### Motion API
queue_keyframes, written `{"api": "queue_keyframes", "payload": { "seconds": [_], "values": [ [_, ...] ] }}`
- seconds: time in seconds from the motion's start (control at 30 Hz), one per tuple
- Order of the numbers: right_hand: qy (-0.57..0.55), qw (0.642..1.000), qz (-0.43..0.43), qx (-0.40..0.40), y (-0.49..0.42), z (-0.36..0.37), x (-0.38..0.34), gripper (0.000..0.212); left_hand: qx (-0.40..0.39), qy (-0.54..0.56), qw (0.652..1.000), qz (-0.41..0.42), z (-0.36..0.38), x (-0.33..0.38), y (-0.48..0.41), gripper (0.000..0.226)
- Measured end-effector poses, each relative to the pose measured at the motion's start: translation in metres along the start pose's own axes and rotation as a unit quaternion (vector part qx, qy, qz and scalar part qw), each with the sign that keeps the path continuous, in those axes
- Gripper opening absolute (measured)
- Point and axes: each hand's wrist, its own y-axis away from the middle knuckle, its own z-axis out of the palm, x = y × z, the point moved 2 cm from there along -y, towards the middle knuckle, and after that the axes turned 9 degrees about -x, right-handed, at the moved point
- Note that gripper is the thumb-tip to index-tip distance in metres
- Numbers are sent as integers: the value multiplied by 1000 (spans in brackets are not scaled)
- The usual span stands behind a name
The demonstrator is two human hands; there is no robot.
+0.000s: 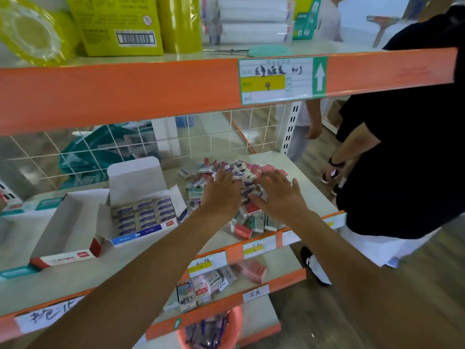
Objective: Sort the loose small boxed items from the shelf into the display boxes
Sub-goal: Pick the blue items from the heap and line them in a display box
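White cardboard display boxes (138,235) (65,222), two; both hands (221,195) (279,195) on one pile (254,220)

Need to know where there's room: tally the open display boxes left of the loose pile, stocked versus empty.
Stocked: 1, the blue-trimmed display box
Empty: 1, the red-trimmed display box
Total: 2

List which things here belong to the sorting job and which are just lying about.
Job: loose small boxes, blue display box, red display box, left hand, right hand.
Lying about: yellow-green packs, pink bucket, teal bag, bystander in black.
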Motion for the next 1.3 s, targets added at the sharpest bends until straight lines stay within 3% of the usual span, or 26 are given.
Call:
{"api": "queue_keyframes", "payload": {
  "seconds": [0.4, 0.8, 0.97, 1.1, 1.3],
  "values": [
    [90, 994, -29, -50, -23, -16, -30, 29, 31, 51, 998, -25, 4, -2, -19, 37],
    [-7, 995, -91, -28, -29, -15, -26, 16, 82, 200, 976, -32, 5, -20, -9, 26],
    [-74, 992, -99, 38, -29, -16, -26, 14, 56, 354, 932, -52, -1, -33, 2, 12],
    [-141, 979, -135, 65, -29, -14, -32, 30, 49, 450, 888, -82, -11, -46, 12, 6],
    [-237, 956, -148, 83, -33, -11, -50, 31, 1, 627, 773, -99, -21, -61, 31, 29]
  ]
}}
